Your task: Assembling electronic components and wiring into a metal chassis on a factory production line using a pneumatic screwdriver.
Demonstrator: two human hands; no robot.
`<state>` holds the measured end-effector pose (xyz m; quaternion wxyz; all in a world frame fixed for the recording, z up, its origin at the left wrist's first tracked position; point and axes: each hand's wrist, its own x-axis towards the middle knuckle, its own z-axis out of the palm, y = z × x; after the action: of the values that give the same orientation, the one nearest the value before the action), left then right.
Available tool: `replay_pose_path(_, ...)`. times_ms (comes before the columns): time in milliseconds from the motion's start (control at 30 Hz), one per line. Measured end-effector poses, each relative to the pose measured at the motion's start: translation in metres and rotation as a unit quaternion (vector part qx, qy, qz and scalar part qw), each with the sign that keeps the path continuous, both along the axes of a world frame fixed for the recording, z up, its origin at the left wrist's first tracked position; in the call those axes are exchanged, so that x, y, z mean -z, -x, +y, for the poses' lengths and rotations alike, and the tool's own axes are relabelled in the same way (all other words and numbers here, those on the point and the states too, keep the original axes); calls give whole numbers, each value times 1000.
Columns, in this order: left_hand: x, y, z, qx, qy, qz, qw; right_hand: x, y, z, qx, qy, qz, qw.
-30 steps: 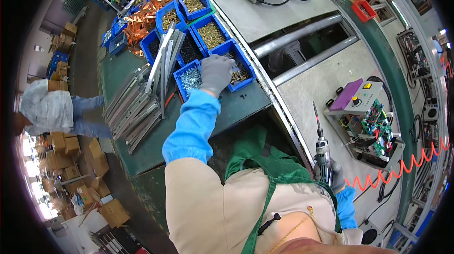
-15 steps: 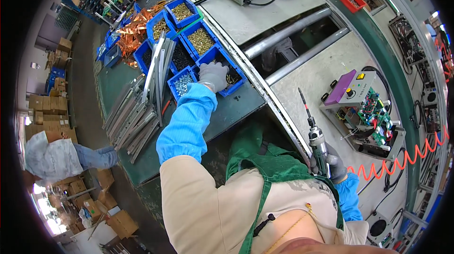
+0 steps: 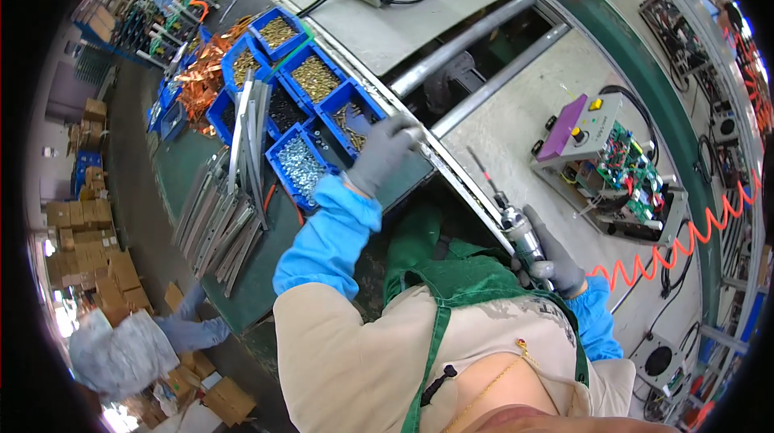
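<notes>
Gripping a heavy, rigid power screwdriver (image 3: 516, 227) by its barrel with right hand (image 3: 552, 260) clamped; left hand (image 3: 383, 151) closed, contents unseen, beside slippery loose screws (image 3: 302, 165).

Orange copper strips (image 3: 203, 78) lie at ten o'clock. Long grey metal bars (image 3: 234, 191) sit at nine o'clock. A purple-topped box with green boards (image 3: 613, 160) is at three o'clock. Brown boxes (image 3: 81, 247) pile far left.
</notes>
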<state>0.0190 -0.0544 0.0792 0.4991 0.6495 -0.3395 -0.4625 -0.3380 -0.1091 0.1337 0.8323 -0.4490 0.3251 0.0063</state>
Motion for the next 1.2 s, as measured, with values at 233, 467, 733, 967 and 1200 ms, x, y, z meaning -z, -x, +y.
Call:
replay_pose_path(233,14,76,-12,6,17,349,937,9,-15,-6,-28,91,10,995)
replay_pose_path(467,34,85,-30,-74,-3,374,924,27,2,3,-8,197,3,980)
replay_pose_path(733,32,102,-36,-142,-1,498,855,22,10,10,-21,224,14,974)
replay_pose_path(967,27,104,-36,-130,40,437,889,18,9,9,-16,251,21,968)
replay_pose_path(1200,29,103,-28,-61,112,359,925,11,-1,13,63,41,-22,997)
